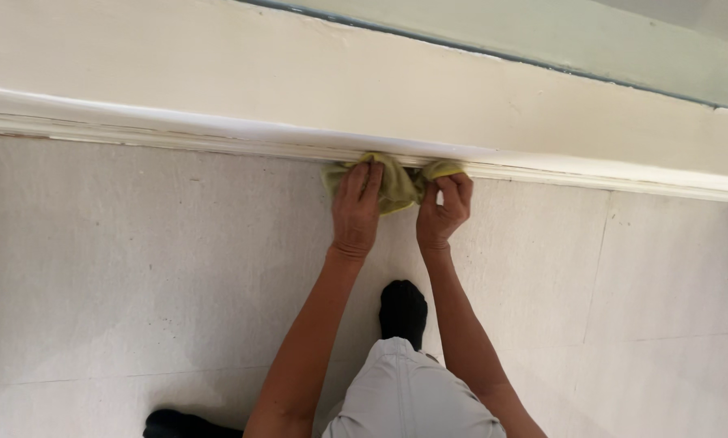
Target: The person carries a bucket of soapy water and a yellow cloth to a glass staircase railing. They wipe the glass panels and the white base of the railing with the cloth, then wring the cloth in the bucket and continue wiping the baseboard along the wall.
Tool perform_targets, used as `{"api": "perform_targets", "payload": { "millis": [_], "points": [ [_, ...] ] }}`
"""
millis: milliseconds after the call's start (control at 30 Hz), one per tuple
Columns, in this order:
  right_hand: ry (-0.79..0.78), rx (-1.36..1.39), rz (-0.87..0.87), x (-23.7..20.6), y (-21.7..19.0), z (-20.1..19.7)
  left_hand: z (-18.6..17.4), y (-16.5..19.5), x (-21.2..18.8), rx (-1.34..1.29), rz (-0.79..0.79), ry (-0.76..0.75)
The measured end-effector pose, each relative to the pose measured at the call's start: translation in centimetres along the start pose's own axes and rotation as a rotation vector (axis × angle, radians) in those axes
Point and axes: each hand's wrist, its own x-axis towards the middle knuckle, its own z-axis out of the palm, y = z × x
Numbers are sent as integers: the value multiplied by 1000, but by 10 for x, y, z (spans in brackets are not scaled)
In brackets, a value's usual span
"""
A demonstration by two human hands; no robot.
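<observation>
We see a pale tiled floor [137,268] with thin grout lines crossing it. Along its far edge runs a cream baseboard [218,73], its lower moulding [177,134] brighter white. Above that we make out a strip of pale green wall [542,32]. Nearer us, light grey trousers [409,393] and two black socks [403,308] show.

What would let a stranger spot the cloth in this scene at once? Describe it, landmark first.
Follow the long cream baseboard where the wall meets the pale tiled floor. Near its middle, the left hand and right hand press a crumpled cloth against the baseboard's lower edge. It is the only yellow-green thing there, soft and bunched amid white, hard surfaces.
</observation>
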Motion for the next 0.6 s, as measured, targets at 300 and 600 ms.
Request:
{"api": "perform_targets", "payload": {
  "millis": [300,600],
  "points": [
    [43,-17,20,-20,21,0,12,-10,-4,75,94,-42],
    [270,-33,372,-5,73,-46,27,16,6,68,315,-271]
  ]
}}
